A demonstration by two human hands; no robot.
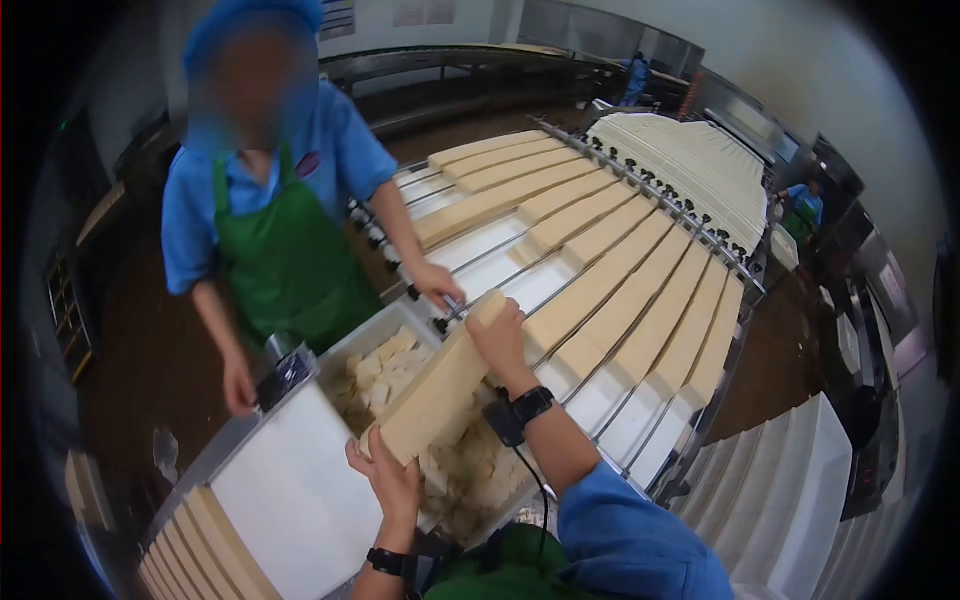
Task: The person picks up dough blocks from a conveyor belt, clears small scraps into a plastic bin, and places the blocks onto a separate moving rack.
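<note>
A long pale-yellow slab (440, 385), like cake or bread, is held at a slant between my two hands. My left hand (390, 485) grips its near lower end, fingers against the side. At the upper far end, my right hand (497, 342) is closed around the slab. Below it is a white bin (345, 350) filled with broken pale pieces (470, 455), partly hidden by the slab and my arms. To the right of my right hand, several similar slabs (640, 300) lie in lanes between thin metal rods on a white sloping conveyor (590, 395).
Across the bin a co-worker in a green apron (290, 260) stands, one hand (437, 283) near the slab's far end. A white surface (290, 490) with more slabs (215, 540) is at left. Stacked white trays (800, 490) stand at right. Other people are farther back.
</note>
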